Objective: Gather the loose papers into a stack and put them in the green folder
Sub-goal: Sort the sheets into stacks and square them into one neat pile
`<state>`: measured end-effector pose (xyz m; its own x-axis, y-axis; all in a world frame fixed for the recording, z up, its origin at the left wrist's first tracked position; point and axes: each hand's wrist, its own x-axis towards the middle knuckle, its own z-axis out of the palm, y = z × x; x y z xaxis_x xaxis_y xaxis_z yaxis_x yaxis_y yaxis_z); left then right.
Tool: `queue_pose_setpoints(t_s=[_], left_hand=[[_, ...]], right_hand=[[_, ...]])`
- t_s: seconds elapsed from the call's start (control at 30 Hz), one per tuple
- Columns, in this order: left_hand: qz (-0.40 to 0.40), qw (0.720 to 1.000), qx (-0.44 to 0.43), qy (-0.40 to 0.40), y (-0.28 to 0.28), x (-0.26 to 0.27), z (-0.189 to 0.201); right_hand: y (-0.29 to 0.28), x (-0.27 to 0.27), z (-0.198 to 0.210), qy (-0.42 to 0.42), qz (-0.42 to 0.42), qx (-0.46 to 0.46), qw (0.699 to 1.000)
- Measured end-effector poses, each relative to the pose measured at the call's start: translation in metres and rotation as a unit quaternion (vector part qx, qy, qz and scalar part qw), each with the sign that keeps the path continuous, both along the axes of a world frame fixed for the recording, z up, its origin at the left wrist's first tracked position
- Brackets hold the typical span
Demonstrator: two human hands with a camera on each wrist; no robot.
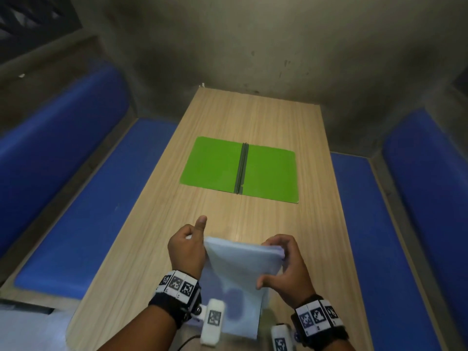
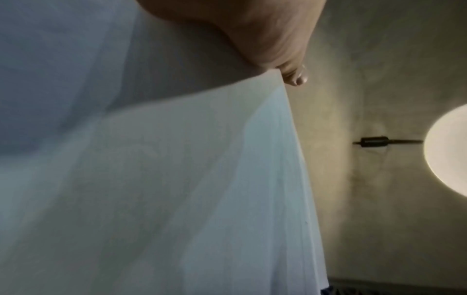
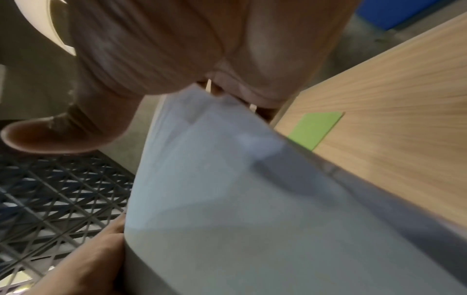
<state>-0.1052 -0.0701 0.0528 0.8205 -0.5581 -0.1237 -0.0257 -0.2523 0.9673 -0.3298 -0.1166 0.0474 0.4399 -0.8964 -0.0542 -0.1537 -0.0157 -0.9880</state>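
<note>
A stack of white papers [image 1: 240, 269] stands tilted on its lower edge near the table's front. My left hand [image 1: 188, 245] holds its left edge, thumb raised off the sheets; one fingertip [image 2: 298, 79] peeks past the papers [image 2: 177, 179] in the left wrist view. My right hand [image 1: 281, 262] grips the top right corner, fingers curled over the top and thumb on the near face. The green folder [image 1: 215, 163] lies open flat in the middle of the table, spine in the centre, beyond the hands. A corner of the folder [image 3: 316, 127] shows past the papers [image 3: 240, 199].
The wooden table [image 1: 253, 115] is long and narrow and ends at a grey wall. Blue padded benches run along the left [image 1: 76, 198] and right [image 1: 354, 224] sides. A dark lattice [image 3: 63, 189] shows in the right wrist view.
</note>
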Motion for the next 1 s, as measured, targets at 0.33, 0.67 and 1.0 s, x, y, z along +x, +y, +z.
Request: queue_pose_setpoints(t_s=[0.33,0.67,1.0], left_hand=[[-0.04,0.994,-0.055,0.082,-0.023,0.023,0.013],[-0.301,0.952,0.002,0.057,0.0,0.019,-0.006],[-0.24,0.967,0.049,0.064,0.01,0.003,-0.044]], right_hand=[[-0.004,0.008,-0.027,0.011,-0.126,0.074,0.989],[-0.037,0.013,0.0,-0.039,-0.179,0.004,0.983],[-0.017,0.017,-0.055,0.015,-0.205,0.091,0.975]])
